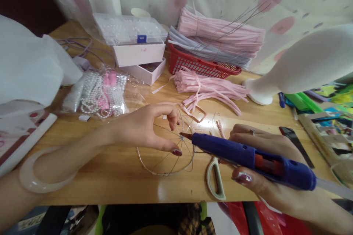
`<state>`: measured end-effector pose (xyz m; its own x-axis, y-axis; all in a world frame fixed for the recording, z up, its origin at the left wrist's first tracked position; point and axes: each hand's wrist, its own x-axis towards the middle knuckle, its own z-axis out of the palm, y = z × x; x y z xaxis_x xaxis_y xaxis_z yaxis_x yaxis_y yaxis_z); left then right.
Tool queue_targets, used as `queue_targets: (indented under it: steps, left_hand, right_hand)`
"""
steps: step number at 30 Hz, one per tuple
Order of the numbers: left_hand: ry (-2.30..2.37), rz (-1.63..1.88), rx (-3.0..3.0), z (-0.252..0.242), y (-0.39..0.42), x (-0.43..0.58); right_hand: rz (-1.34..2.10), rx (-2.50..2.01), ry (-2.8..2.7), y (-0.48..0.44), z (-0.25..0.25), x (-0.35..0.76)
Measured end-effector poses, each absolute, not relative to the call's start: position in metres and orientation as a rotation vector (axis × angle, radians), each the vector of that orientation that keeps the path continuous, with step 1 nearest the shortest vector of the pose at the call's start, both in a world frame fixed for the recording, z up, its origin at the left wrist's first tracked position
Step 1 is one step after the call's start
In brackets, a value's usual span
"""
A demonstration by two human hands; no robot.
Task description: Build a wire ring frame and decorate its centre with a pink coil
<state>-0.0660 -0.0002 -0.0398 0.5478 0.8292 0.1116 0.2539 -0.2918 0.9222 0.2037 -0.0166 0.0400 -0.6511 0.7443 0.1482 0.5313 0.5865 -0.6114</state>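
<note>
A round wire frame [166, 174] with thin spokes meeting at a centre hub [182, 138] is at the middle of the wooden table. My left hand [146, 126] arches over its left part, thumb and curled fingers apart on either side of the hub. Whether those fingertips touch the wires, I cannot tell. In my right hand [264, 154] is a blue hot glue gun [226, 149], gripped along its body. Its brown nozzle tip points left, at or just beside the hub. A clear glue stick [333, 188] sticks out of the rear end.
White-handled scissors [216, 181] lie near the front edge. Behind are pink strip bundles [204, 82], a red basket [204, 67] of more strips, white boxes [139, 55] and bagged pearl beads [95, 91]. A white stand [298, 62] leans in at right, near a black comb-like piece [296, 146].
</note>
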Motion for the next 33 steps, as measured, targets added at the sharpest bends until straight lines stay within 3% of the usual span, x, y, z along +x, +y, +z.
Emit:
queue_targets:
  steps: [33]
  left_hand:
    - [0.874, 0.765, 1.852, -0.039, 0.0, -0.067]
  right_hand:
    - [0.649, -0.991, -2.438, -0.029, 0.031, 0.217]
